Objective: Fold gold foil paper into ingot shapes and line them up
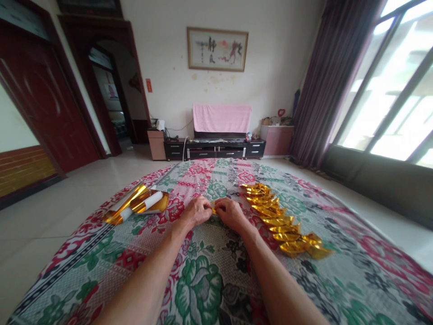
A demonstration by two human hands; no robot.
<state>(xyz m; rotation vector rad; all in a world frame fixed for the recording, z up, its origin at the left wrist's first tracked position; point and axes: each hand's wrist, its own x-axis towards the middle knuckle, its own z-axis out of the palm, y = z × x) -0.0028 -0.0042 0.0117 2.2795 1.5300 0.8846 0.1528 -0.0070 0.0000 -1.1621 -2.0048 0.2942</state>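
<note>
Gold foil paper [214,209], a small piece, sits pinched between the two hands above the middle of the patterned cloth. Only a sliver of it shows between the fingertips; its shape cannot be made out. Left hand [196,211]: grip narrow, fingers curled and closed on the left end of the piece. Right hand [231,213]: grip likewise narrow, fingertips closed on the right end, knuckles nearly touching those of the left. Both forearms run bare from the lower edge of the view toward the hands.

Right of the hands lies a row of folded gold foil pieces [279,220], overlapping one another in a band that runs from near the far side of the cloth toward the right forearm; the nearest pieces lie just beside the right wrist. Left of the hands, well apart, lies a loose bundle of gold foil sheets [137,204], some with white backs showing, partly curled.

All of this rests on a floral cloth [203,280] in red, green and grey, spread over a tiled floor [40,225]. Beyond stand a low dark cabinet [216,149] with a pink cover [222,118] above it, a framed picture [217,48] on the wall, a dark red door [43,99] at left and a curtained window [389,90] at right.
</note>
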